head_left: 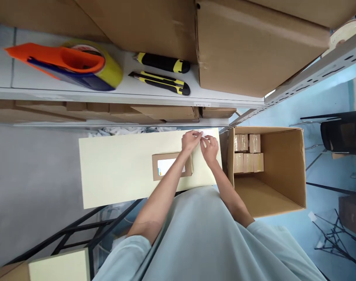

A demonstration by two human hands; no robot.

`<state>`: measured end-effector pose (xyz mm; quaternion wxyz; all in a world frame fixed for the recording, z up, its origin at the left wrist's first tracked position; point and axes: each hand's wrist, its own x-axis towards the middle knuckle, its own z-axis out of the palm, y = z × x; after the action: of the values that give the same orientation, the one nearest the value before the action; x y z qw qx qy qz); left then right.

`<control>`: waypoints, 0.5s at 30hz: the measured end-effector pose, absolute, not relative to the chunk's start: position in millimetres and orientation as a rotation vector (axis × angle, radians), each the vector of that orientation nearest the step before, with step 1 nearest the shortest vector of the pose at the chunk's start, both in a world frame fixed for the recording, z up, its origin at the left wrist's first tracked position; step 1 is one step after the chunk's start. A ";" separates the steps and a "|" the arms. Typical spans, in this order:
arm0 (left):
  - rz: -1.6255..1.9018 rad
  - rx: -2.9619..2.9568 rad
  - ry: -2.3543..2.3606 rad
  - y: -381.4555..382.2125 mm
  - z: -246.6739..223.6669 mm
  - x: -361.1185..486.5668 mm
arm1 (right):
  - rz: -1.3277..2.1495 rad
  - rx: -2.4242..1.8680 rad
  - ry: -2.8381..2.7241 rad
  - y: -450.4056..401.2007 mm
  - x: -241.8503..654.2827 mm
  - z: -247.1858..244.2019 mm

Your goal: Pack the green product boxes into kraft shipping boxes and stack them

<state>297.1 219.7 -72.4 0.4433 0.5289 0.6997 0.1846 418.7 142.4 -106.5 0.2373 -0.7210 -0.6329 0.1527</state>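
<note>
At the right end of the pale tabletop (116, 168), both hands meet over a small piece of white paper that looks like a label (207, 133). My left hand (191, 140) pinches its left edge, fingertips drawn together. Close beside it, my right hand (209, 150) is curled with its fingers on the same paper. Under my left forearm lies a small brown cardboard box (157, 168), flat on the table. A white label (165, 166) with a blue and yellow mark is on its top, partly covered by the forearm.
A large open carton (280, 168) stands right of the table, with several small taped boxes (243, 162) inside. On the shelf (154, 93) ahead lie two utility knives (163, 62), a tape dispenser (66, 62) and big cartons (254, 47). A metal shelf post (312, 82) rises at right.
</note>
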 end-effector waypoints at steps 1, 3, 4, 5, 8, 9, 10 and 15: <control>0.456 1.300 1.792 221.2 -72.6 288.5 | 0.451 -1.935 -1.818 143.3 414.1 -104.6; 0.421 1.241 1.909 224.0 -76.1 267.3 | 0.508 -1.939 -1.932 150.3 408.3 -102.7; 0.392 1.201 1.958 225.3 -79.2 255.6 | 0.537 -1.984 -1.967 156.3 406.9 -102.9; 0.363 1.161 1.996 226.4 -82.9 243.9 | 0.572 -2.041 -2.004 163.6 406.3 -104.3; 0.324 1.088 2.038 228.5 -95.5 215.9 | 0.713 -2.175 -2.171 188.3 405.0 -113.7; 0.327 1.079 2.034 228.8 -99.5 210.2 | 0.762 -2.205 -2.232 195.6 403.9 -117.8; 0.330 1.075 2.025 228.9 -103.2 206.3 | 0.803 -2.235 -2.283 201.6 402.5 -121.8; 0.307 1.123 1.980 229.8 -116.7 203.8 | 0.870 -2.325 -2.366 211.2 394.1 -134.1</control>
<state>203.8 229.8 -116.7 0.4100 0.4459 0.7863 0.1218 394.1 211.2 -134.1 -0.1437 -0.6709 -0.6828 0.2512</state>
